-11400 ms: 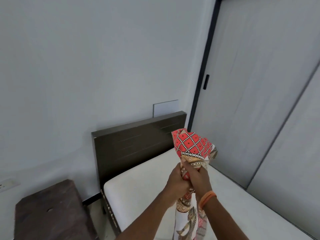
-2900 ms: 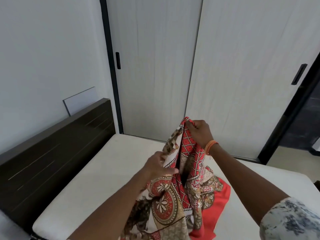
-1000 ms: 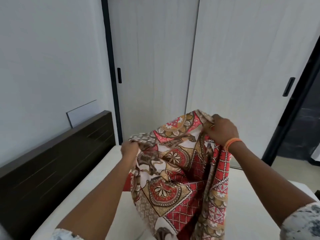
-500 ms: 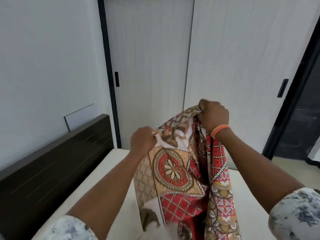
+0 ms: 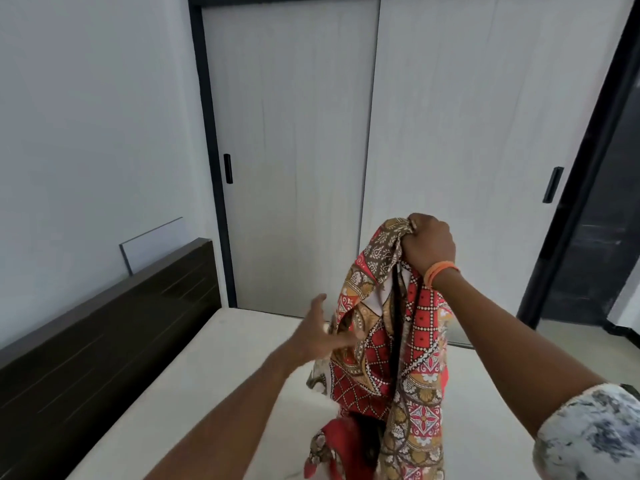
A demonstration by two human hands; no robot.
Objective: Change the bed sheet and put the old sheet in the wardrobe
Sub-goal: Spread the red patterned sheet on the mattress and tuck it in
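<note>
The right hand (image 5: pixel 427 242), in the centre right of the frame, is clenching a bunched edge of the patterned sheet (image 5: pixel 391 348), fingers curled tight round the gathered cloth, and is holding it up so the rest is hanging free below. Judging by that height, the person is lifting the fabric clear of the bed to let its folds drop open and show where the next edge lies. An orange band (image 5: pixel 440 271) is sitting at that wrist.

The left hand (image 5: pixel 323 337), lower and toward the middle of the frame, is reaching in with its fingers spread and relaxed, gripping nothing; its fingertips are meeting or just brushing the near side of the hanging cloth, likely searching for a corner to pull the sheet wide. Motion blur is hiding whether it is truly touching.

The sheet is dangling from the raised fist down to the bottom centre of the frame, its lower folds trailing over the bare mattress (image 5: pixel 214 382), which is lying uncovered and waiting for it. The dark headboard (image 5: pixel 104 341) is running along the left side. Behind, filling the upper middle and right, the wardrobe doors (image 5: pixel 294 150) are standing closed.
</note>
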